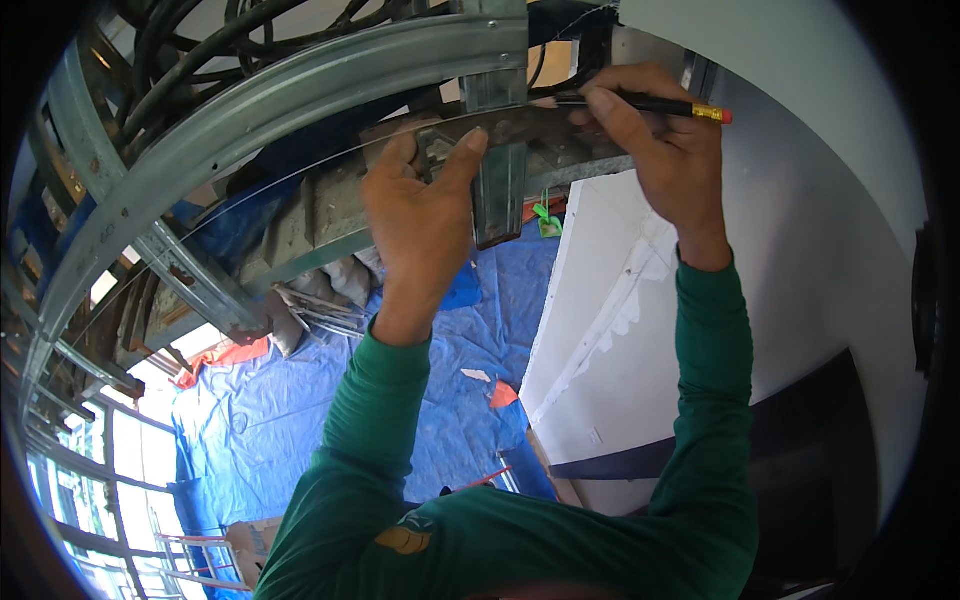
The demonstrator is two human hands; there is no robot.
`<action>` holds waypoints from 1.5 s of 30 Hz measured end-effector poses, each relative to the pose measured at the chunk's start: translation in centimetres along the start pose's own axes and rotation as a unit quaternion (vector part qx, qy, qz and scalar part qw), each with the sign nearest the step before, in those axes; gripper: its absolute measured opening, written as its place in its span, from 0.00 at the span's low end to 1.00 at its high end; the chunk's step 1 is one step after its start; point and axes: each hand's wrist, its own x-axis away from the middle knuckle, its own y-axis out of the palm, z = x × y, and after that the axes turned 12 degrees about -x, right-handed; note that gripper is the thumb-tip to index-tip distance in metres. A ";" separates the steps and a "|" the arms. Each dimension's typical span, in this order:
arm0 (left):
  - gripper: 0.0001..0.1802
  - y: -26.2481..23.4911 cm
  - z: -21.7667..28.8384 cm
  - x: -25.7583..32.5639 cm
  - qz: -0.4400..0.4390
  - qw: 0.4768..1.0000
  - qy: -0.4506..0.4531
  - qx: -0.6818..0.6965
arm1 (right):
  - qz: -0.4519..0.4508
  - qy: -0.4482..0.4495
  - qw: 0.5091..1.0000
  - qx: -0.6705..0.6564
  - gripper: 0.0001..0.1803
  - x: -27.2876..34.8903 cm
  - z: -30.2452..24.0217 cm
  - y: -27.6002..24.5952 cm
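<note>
Shirt sits below right fingers pinching a pencil.

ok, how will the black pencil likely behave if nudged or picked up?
The pencil is probably stiff: it looks straight in the right hand. Likely light too, given how slim it is. It may roll, being long and narrow, but I can't tell whether it's round or faceted.
</note>
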 end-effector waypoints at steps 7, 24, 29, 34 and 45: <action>0.10 -0.3 -0.1 -0.2 -0.001 0.999 0.016 -0.044 | -0.041 -0.016 0.998 -0.047 0.10 -1.5 0.8 2.9; 0.12 -2.7 0.4 2.3 -0.038 0.979 0.044 -0.196 | 0.259 -0.124 0.945 0.158 0.10 7.8 -1.4 2.6; 0.11 -6.4 0.2 9.6 -0.050 0.989 0.043 -0.131 | 0.214 -0.150 0.948 0.181 0.07 11.1 1.1 6.7; 0.11 -14.2 0.3 13.4 -0.137 0.978 -0.027 -0.154 | 0.113 -0.159 0.967 0.163 0.09 10.7 0.7 10.7; 0.11 -33.9 2.7 19.1 0.046 0.939 -0.296 -0.167 | -0.048 -0.214 0.948 0.229 0.11 6.2 -0.2 24.0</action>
